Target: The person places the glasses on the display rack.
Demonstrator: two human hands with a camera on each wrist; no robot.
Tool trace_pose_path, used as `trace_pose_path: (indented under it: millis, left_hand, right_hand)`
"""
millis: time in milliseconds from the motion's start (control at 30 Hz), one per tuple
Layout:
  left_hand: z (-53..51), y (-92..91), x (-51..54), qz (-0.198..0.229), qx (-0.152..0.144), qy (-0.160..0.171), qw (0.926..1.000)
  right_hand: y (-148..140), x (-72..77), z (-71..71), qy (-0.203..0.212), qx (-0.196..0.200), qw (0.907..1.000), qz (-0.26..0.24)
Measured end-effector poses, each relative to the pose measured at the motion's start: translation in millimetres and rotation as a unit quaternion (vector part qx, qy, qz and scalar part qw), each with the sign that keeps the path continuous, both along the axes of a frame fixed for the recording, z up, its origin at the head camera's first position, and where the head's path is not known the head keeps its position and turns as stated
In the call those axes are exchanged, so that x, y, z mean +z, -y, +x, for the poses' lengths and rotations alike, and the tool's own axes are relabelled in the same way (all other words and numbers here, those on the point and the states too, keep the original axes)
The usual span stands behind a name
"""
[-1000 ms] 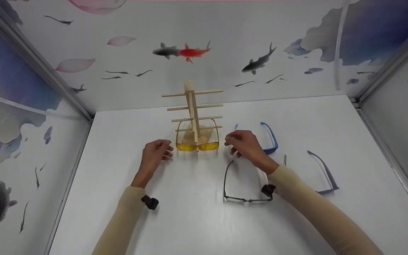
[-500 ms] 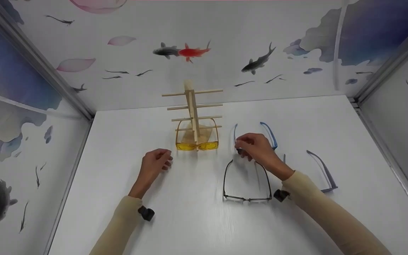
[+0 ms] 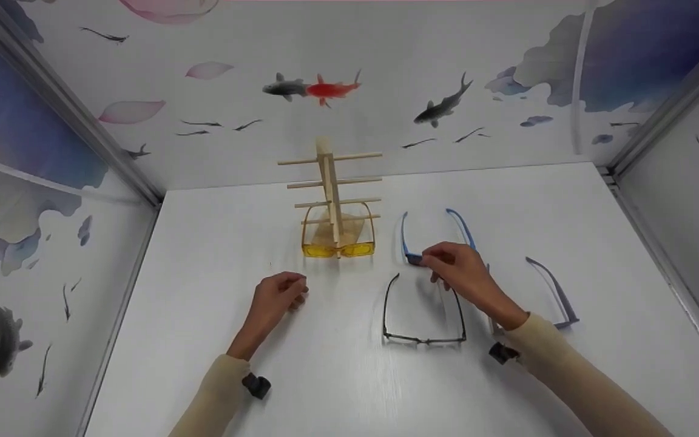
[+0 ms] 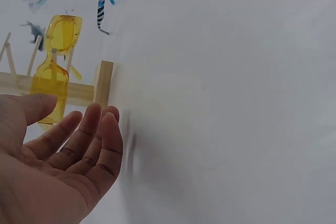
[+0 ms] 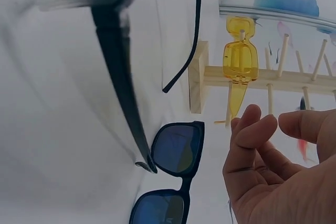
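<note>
Four rows of pegs cross the wooden rack (image 3: 327,182), which carries a pair of yellow glasses (image 3: 319,250) down at its lowest row, temples reaching back on either side of the post. To the rack's right, on the white desk (image 3: 337,382), lie blue sunglasses (image 3: 414,259), with black-framed glasses (image 3: 425,342) nearer the person and greyish glasses (image 3: 562,297) farther right, partly hidden behind the wrist. Pale walls (image 3: 374,36) painted with fish, petals and blue washes close in the desk. The left hand (image 3: 273,296) hovers in front of the rack, fingers loosely bent, thumb well clear of them. The right hand (image 3: 465,273) hangs above the sunglasses, apart from them, its fingers bent and only a narrow gap between thumb and forefinger.
</note>
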State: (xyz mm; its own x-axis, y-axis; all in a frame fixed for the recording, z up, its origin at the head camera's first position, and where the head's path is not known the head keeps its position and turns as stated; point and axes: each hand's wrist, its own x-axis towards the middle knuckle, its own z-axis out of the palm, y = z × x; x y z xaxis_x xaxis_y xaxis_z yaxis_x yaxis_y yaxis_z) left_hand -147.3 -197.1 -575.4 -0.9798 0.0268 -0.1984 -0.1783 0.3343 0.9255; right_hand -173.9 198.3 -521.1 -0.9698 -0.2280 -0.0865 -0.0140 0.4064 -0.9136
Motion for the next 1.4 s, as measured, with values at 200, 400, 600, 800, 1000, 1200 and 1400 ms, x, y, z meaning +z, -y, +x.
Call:
trace_pose_path:
  millis: [200,400,600,800,1000,1200,1400]
  left_hand:
    - [11.9,-7.2,-1.0,0.001,-0.013,0.002,0.9999]
    - [18.2,-17.3,-1.7,0.001,-0.025,0.000,0.9997]
    - [21.6,-32.6,-2.9,0.016,-0.052,-0.015,0.9984]
    - [23.7,-45.9,1.5,0.014,-0.068,-0.008,0.9975]
    - [26.8,-55.2,4.7,0.014,-0.081,-0.006,0.9966]
    - [32.0,-66.9,6.7,0.001,-0.097,-0.006,0.9953]
    - [36.8,-78.5,4.8,-0.001,-0.111,-0.005,0.9938]
  right_hand:
    - [-12,-3.5,15.1,-0.008,-0.002,0.9999,0.011]
    - [-24,-5.7,26.9,-0.008,0.003,0.9998,0.016]
    - [-35,-5.2,36.5,0.000,-0.004,0.9995,0.030]
    - [-45,-3.6,43.5,0.007,-0.016,0.9990,0.041]
    - [-52,-5.4,50.5,0.011,-0.023,0.9984,0.051]
    - [-59,-7.3,61.0,0.019,-0.029,0.9975,0.061]
    - [-66,-11.8,69.6,0.019,-0.034,0.9976,0.057]
